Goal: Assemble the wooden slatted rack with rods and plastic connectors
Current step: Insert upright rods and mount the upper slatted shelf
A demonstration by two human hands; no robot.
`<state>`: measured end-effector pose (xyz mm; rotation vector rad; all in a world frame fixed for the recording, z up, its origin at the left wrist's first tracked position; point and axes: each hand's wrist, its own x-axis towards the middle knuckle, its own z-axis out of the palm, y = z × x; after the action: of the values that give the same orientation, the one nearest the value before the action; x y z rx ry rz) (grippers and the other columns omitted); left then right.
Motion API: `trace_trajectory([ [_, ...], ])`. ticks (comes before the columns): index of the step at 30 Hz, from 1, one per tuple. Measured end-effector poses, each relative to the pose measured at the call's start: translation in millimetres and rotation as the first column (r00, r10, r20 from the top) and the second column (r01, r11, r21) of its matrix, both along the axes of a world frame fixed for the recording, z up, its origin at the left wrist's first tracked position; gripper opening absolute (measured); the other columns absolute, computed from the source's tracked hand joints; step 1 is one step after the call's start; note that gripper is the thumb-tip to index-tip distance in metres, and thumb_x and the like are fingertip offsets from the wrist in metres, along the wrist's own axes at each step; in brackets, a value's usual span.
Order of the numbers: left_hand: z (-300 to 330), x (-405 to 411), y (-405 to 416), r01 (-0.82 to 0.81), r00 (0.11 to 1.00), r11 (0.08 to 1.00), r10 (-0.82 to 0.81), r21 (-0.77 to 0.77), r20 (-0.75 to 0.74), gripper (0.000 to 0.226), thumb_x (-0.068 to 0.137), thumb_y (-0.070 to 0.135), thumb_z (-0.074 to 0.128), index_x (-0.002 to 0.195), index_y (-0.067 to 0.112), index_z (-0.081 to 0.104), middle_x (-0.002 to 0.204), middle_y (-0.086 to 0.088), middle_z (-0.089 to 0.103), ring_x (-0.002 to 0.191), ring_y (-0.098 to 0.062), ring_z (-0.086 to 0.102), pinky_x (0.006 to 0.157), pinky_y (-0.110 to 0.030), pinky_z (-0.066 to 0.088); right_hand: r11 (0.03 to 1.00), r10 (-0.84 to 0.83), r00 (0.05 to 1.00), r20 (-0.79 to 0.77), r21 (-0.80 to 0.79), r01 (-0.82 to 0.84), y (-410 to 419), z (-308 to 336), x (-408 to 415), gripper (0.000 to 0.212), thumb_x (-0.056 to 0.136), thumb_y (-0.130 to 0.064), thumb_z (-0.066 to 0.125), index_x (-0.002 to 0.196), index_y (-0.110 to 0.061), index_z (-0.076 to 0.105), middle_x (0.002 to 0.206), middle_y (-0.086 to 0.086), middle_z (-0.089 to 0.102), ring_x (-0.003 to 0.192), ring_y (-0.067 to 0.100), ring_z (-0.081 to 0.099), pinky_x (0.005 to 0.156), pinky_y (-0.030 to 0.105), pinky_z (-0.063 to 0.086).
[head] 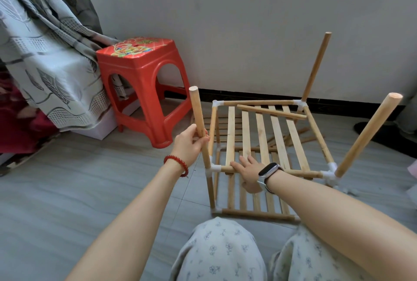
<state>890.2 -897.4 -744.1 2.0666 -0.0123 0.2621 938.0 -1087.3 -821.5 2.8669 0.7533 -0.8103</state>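
Note:
The wooden rack (262,136) stands on the floor in front of my knees, with two slatted shelves joined by rods and white plastic connectors (213,169). My left hand (188,144) grips the upright rod (198,111) at the near left corner. My right hand (247,173) rests with spread fingers on the upper shelf's front rail and slats. Upright rods also rise at the near right corner (367,136) and the far right corner (316,66). A loose rod (270,111) lies slantwise across the upper shelf. The far left connector (215,103) carries no upright.
A red plastic stool (144,86) stands left of the rack against the white wall. Grey patterned cloth (45,55) drapes over furniture at far left. More loose rods and slats (293,138) lie on the grey tiled floor behind and under the rack.

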Motion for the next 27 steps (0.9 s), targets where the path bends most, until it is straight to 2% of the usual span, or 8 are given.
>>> trace_trajectory([
  [7,-17,-3,-14,-0.184,0.972,0.976,0.163,0.119,0.168,0.009,0.09,0.013,0.058,0.093,0.004,0.058,0.083,-0.008,0.066,0.08,-0.025,0.064,0.076,-0.04,0.053,1.0,0.01,1.0,0.019,0.026,-0.011,-4,7,-6,0.064,0.092,-0.01,0.049,0.147,-0.023,0.018,0.153,0.009,0.015,0.142,0.032,0.011,0.11,0.052,0.029],
  [10,-18,-8,-16,-0.186,0.973,0.976,0.166,0.116,0.161,0.008,0.09,0.015,0.058,0.093,0.008,0.058,0.081,-0.002,0.065,0.08,-0.021,0.064,0.076,-0.037,0.053,0.996,0.055,0.99,0.126,0.067,-0.064,-6,21,-7,0.035,0.094,-0.008,0.046,0.128,-0.016,0.045,0.125,0.008,0.05,0.112,0.024,0.049,0.091,0.036,0.045],
  [12,-17,-9,-14,-0.154,0.98,0.985,0.142,0.082,0.136,0.004,0.09,0.015,0.059,0.092,0.012,0.057,0.081,0.004,0.062,0.082,-0.017,0.063,0.077,-0.029,0.052,0.994,0.095,0.978,0.188,0.039,-0.104,-8,26,-9,0.024,0.094,-0.008,0.046,0.117,-0.013,0.052,0.111,0.008,0.057,0.092,0.021,0.054,0.081,0.031,0.045],
  [15,-12,-8,-9,-0.061,0.997,0.995,0.056,0.083,0.06,0.004,0.088,0.019,0.062,0.087,0.019,0.058,0.082,0.009,0.062,0.08,-0.007,0.06,0.076,-0.018,0.049,0.986,0.165,0.967,0.196,-0.028,-0.163,-13,30,-8,0.02,0.095,-0.009,0.045,0.111,-0.01,0.055,0.101,0.008,0.059,0.081,0.019,0.048,0.074,0.031,0.043],
  [18,-2,-11,-11,0.099,0.995,0.989,-0.096,0.111,-0.032,0.005,0.084,0.026,0.067,0.085,0.026,0.062,0.085,0.011,0.065,0.082,-0.005,0.063,0.081,-0.023,0.051,0.976,0.217,0.962,0.167,-0.073,-0.207,-32,39,-7,0.019,0.094,-0.013,0.046,0.109,-0.012,0.058,0.094,0.005,0.055,0.082,0.02,0.049,0.072,0.03,0.042],
  [21,9,-8,-25,0.337,0.933,0.926,-0.306,0.17,-0.187,0.013,0.078,0.038,0.07,0.086,0.04,0.06,0.095,0.011,0.066,0.091,-0.007,0.064,0.082,-0.027,0.052,0.982,0.187,0.97,0.158,-0.063,-0.179,-66,41,-9,0.016,0.094,-0.017,0.049,0.105,-0.016,0.06,0.112,0.003,0.06,0.096,0.023,0.055,0.08,0.033,0.046],
  [23,10,-3,-43,0.456,0.878,0.863,-0.396,0.218,-0.269,0.027,0.076,0.042,0.072,0.099,0.038,0.06,0.101,0.012,0.062,0.095,-0.007,0.061,0.083,-0.025,0.049,0.993,0.122,0.979,0.166,-0.027,-0.119,-96,41,-17,0.013,0.094,-0.018,0.05,0.099,-0.018,0.062,0.123,-0.001,0.058,0.097,0.02,0.056,0.082,0.036,0.049],
  [27,-1,9,-79,0.515,0.851,0.81,-0.445,0.281,-0.278,0.044,0.081,0.039,0.068,0.12,0.024,0.056,0.107,0.011,0.056,0.099,-0.007,0.056,0.085,-0.023,0.046,0.997,-0.042,0.974,0.222,-0.048,0.054,-157,36,-36,0.021,0.094,-0.016,0.048,0.107,-0.025,0.062,0.105,-0.005,0.062,0.098,0.018,0.059,0.084,0.036,0.051],
])
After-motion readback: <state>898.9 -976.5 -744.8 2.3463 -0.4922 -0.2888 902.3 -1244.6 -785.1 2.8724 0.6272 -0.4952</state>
